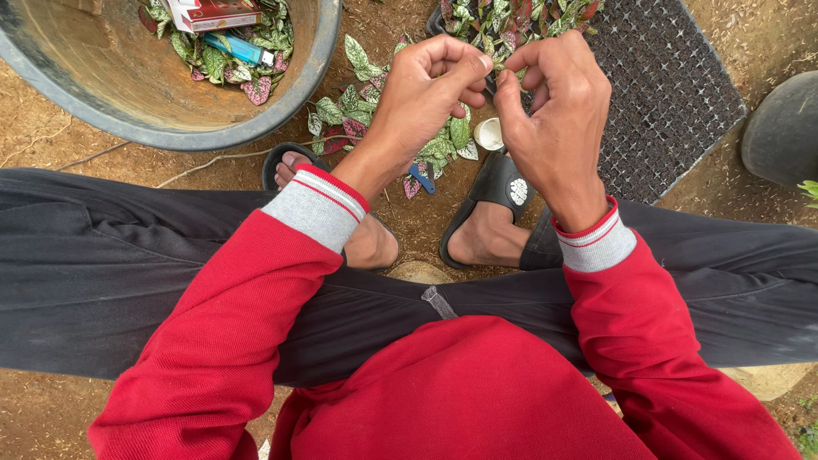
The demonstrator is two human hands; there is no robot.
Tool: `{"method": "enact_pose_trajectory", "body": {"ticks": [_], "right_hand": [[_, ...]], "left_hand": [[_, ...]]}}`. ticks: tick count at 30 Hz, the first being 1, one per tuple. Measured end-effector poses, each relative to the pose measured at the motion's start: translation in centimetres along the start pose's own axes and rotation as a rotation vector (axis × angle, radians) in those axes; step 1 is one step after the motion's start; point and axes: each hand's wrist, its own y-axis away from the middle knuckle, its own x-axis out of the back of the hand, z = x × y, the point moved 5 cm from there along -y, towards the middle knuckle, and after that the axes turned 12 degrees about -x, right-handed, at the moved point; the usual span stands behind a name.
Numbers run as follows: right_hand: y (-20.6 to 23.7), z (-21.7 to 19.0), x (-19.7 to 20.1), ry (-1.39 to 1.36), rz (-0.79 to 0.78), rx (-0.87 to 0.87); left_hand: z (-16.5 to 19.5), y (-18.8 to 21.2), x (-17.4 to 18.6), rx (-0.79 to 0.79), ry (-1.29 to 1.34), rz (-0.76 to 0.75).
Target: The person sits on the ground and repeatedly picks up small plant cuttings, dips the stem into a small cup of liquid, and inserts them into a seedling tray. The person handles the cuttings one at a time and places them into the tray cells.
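Item, upper left: large round grey tub on bare brown soil. Inside it, a heap of spotted green-and-pink leaves; on the heap, a flat red-and-white carton with print on its face, and just below it a slim blue lighter lying slantwise.

Item, centre ground: loose pile of leafy cuttings, same green, white and pink mottling, between the tub and the sandalled feet. A small blue tool lies by the pile; a small white cup stands just beside the right sandal, which is black with a pale emblem.

Item, left hand: raised over the cuttings, fingers curled, thumb and forefinger pinched shut on a small green cutting.

Item, cutting: tiny sprig, held between both hands above the white cup; mostly hidden by fingertips.

Item, right hand: grip closed, fingertips nipping the same sprig from the other side, touching the left fingertips.

Item, upper right: black plastic seedling tray of many small cells, its far corner planted with mottled seedlings.

Item, far right edge: dark rounded pot, partly out of view.
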Motion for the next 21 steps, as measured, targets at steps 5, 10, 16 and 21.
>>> {"method": "enact_pose_trajectory", "body": {"ticks": [5,10,16,21], "right_hand": [[-0.3,-0.4,-0.2,-0.002,-0.022,0.024],[-1.1,-1.7,0.7,-0.011,-0.106,0.102],[-1.8,-3.0,1.9,-0.031,-0.254,0.213],[-2.1,-2.9,1.7,-0.063,-0.361,0.224]], "left_hand": [[-0.3,-0.1,0.4,-0.011,0.007,-0.016],[-0.4,-0.4,0.7,-0.008,0.021,-0.019],[0.0,-0.4,0.6,0.038,0.005,-0.089],[0.2,-0.4,0.3,0.046,-0.025,-0.190]]}}
